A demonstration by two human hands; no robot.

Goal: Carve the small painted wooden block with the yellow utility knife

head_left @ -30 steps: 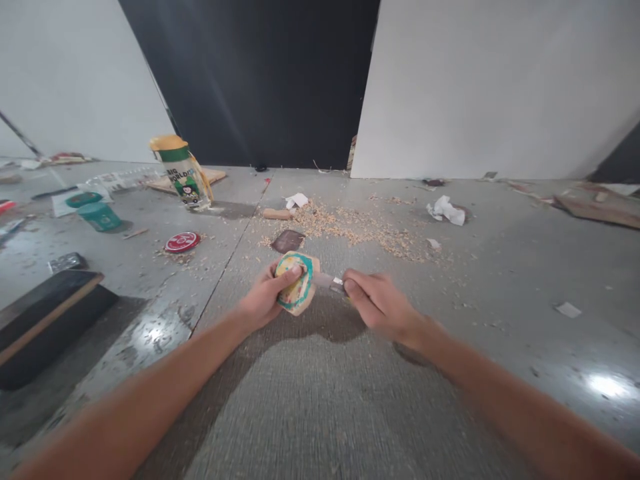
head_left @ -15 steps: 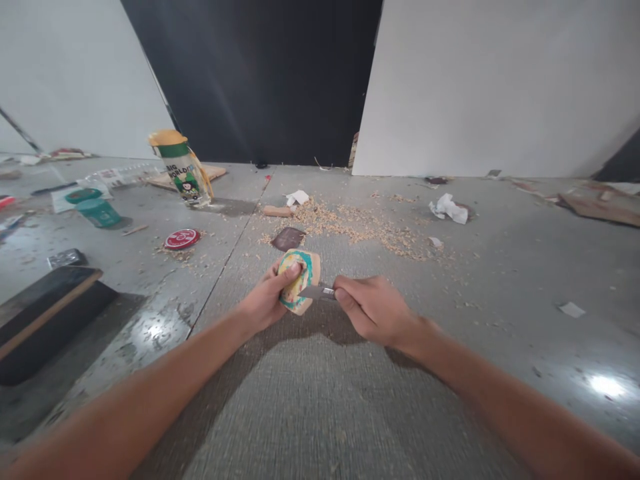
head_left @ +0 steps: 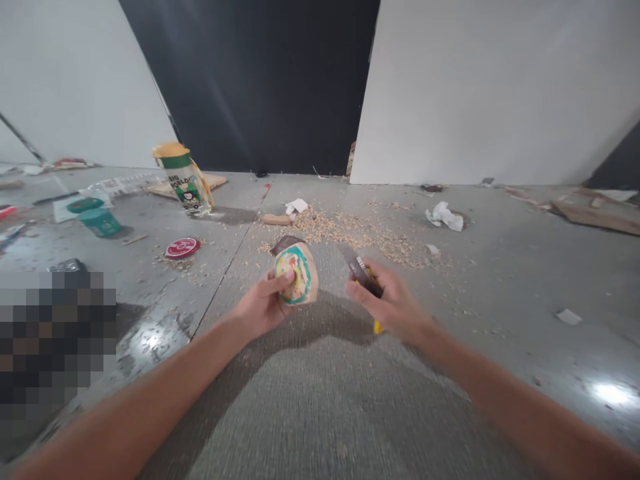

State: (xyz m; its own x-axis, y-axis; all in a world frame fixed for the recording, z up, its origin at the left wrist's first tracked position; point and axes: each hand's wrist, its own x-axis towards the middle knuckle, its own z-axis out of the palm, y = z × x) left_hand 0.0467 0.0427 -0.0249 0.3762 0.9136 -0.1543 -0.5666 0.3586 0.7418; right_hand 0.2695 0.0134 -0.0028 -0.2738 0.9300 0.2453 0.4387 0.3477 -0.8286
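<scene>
My left hand (head_left: 265, 303) is closed round a small wooden block (head_left: 311, 280) whose face is painted teal, yellow and red, with the thumb pressed on the paint. Apart from it, to the right, my right hand (head_left: 393, 297) grips a utility knife (head_left: 367, 277) with a dark and yellow handle. The knife's blade points up and left, blurred by motion, and does not touch the block. Behind the block, a brown patch of what looks like sandpaper (head_left: 286, 244) lies on the floor, partly hidden by it.
Wood shavings (head_left: 345, 227) are scattered beyond my hands, beside a small wood piece (head_left: 277, 219) and crumpled paper (head_left: 445, 217). To the left are a red round lid (head_left: 183, 248), a teal container (head_left: 100, 222) and a yellow-lidded bottle (head_left: 183, 180). White and black panels stand behind.
The knife has come away from the block, moving right and turning its blade upward, so its yellow handle end shows. The block has tilted in my left hand, showing more of its painted face.
</scene>
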